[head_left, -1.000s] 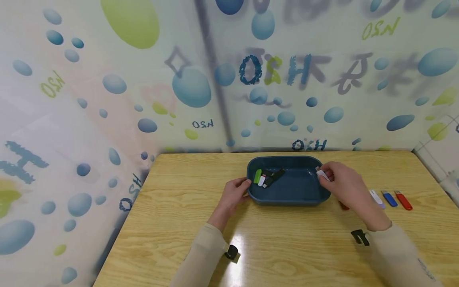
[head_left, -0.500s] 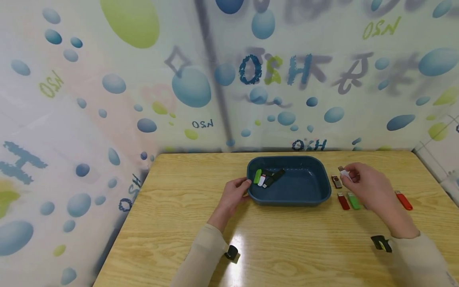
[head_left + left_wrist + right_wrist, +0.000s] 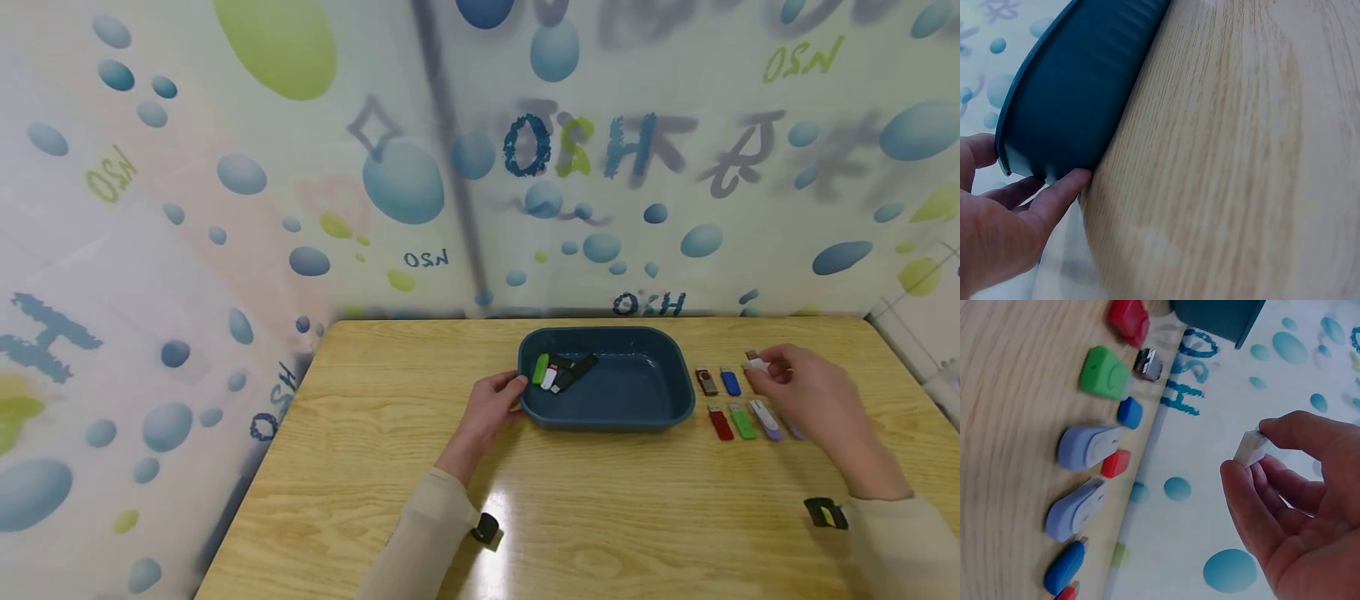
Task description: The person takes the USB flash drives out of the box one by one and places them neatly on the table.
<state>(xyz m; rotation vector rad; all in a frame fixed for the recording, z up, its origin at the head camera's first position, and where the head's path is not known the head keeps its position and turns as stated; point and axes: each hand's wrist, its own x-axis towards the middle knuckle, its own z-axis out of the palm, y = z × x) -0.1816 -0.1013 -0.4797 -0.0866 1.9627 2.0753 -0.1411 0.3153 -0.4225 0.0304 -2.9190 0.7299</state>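
At the left end of a dark teal plastic tray (image 3: 607,423), my left hand (image 3: 486,410) grips the wall, thumb at the rim and fingers against the outside lower down. My right hand (image 3: 817,396) pinches a small white USB stick (image 3: 1252,448) between thumb and fingers, above the table right of the tray. Several USB sticks lie in the tray's left part, among them a green one (image 3: 540,369), a white one (image 3: 550,379) and a black one (image 3: 576,372).
Right of the tray, USB sticks lie in two rows: a brown swivel one (image 3: 707,382), a blue one (image 3: 731,382), a dark red one (image 3: 721,423), a green one (image 3: 742,422), a white-and-lavender one (image 3: 766,420). A patterned curtain (image 3: 420,275) hangs behind the wooden table (image 3: 360,433).
My right hand has moved right, from the tray's right rim to above the rows, with the white USB stick in it. The left hand and the tray stay put.
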